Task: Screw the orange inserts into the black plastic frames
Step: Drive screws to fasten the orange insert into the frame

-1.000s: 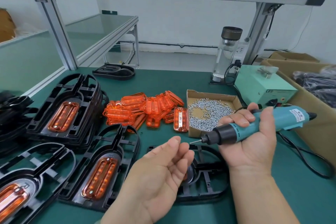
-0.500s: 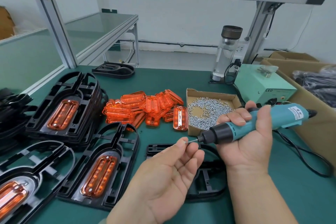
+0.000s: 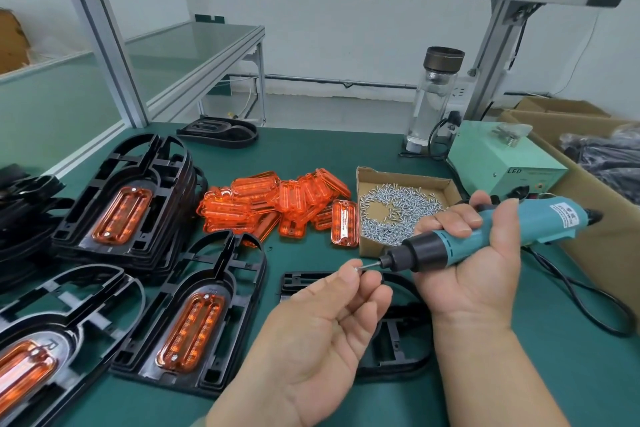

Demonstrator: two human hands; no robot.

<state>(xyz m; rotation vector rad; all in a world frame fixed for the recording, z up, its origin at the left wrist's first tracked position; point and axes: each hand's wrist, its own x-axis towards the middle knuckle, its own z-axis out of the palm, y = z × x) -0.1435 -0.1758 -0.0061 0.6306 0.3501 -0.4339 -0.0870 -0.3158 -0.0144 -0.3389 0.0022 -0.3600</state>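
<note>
Black frame (image 3: 394, 350) lies on the desk (image 3: 311, 156) under both hands; orange inserts (image 3: 277, 198) are heaped beyond the left hand (image 3: 322, 333). Right hand (image 3: 478, 274) grips the teal screwdriver (image 3: 485, 236). Left fingertips (image 3: 348, 276), apart from the bit (image 3: 370, 265) a second ago, now pinch a screw (image 3: 356, 268) to it: loading, not driving. Green box (image 3: 502, 163) reads "LED".

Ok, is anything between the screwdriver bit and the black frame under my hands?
Yes. Your left hand hovers over the black frame, fingertips pinching a screw at the bit of the electric screwdriver in your right hand. It covers the frame's middle.
</note>
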